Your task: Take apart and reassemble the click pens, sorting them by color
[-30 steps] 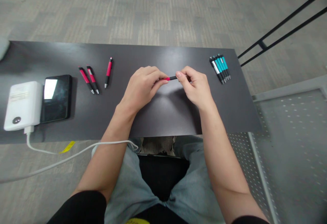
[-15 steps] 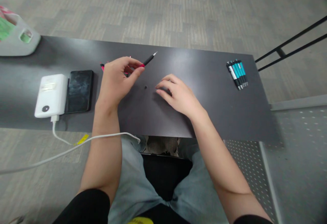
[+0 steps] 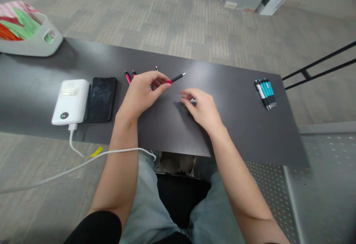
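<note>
My left hand point(image 3: 147, 90) pinches a red pen point(image 3: 177, 78) between thumb and fingers. The pen's black grip and thin metal tip point up to the right, while its rear is hidden in the hand. To the right, just above the table, is my right hand point(image 3: 201, 106), thumb and fingertips brought together. Something small and pale shows between those fingers, but I cannot make out what it is. Beyond the left hand lie red-and-black pens point(image 3: 127, 77), partly covered by it, and another pen end point(image 3: 156, 68).
On the dark table point(image 3: 236, 132), several teal and white pens point(image 3: 266, 94) lie side by side at the right. A white power bank point(image 3: 71, 101) and a black phone point(image 3: 101, 99) are at the left. A white cable point(image 3: 116, 151) crosses my left forearm. A pale basket point(image 3: 52, 45) holds coloured bags.
The view has shifted, so the table things appear further right. A small dark piece that lay between my hands no longer shows, and my right fingertips have closed. The left hand still holds the pen.
</note>
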A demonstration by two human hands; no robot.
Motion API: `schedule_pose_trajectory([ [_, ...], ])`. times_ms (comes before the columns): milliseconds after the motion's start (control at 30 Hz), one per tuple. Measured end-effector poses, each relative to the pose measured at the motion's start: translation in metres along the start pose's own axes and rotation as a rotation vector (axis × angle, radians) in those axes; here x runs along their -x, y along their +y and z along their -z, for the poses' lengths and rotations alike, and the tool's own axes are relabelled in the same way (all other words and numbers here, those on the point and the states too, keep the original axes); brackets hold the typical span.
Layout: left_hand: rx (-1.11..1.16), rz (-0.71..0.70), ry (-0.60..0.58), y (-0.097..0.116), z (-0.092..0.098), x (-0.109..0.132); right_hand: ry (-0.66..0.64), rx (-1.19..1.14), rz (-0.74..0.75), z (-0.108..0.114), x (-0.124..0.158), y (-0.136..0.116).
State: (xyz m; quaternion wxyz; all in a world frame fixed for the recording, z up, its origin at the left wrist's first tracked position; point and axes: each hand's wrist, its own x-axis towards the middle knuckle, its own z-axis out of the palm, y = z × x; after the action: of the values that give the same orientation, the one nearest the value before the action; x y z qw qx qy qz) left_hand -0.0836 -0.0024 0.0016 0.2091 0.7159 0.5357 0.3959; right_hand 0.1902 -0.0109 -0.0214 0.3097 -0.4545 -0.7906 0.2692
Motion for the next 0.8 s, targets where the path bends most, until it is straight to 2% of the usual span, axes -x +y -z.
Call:
schedule_pose_trajectory([
  [133, 0.051, -0.044, -0.088, 0.008, -0.006, -0.001, 0.369, -0.277, -0.038, 0.026, 0.001, 0.028],
  [233, 0.088, -0.107, -0.115, 0.014, -0.012, -0.002, 0.469, -0.377, -0.034, 0.042, 0.003, 0.038],
  [600, 0.141, -0.197, -0.198, 0.036, -0.040, -0.009, 0.388, -0.419, -0.146, 0.062, 0.021, 0.028],
  [800, 0.122, -0.256, -0.225, 0.042, -0.055, -0.015, 0.317, -0.301, -0.139, 0.074, 0.031, 0.034],
])
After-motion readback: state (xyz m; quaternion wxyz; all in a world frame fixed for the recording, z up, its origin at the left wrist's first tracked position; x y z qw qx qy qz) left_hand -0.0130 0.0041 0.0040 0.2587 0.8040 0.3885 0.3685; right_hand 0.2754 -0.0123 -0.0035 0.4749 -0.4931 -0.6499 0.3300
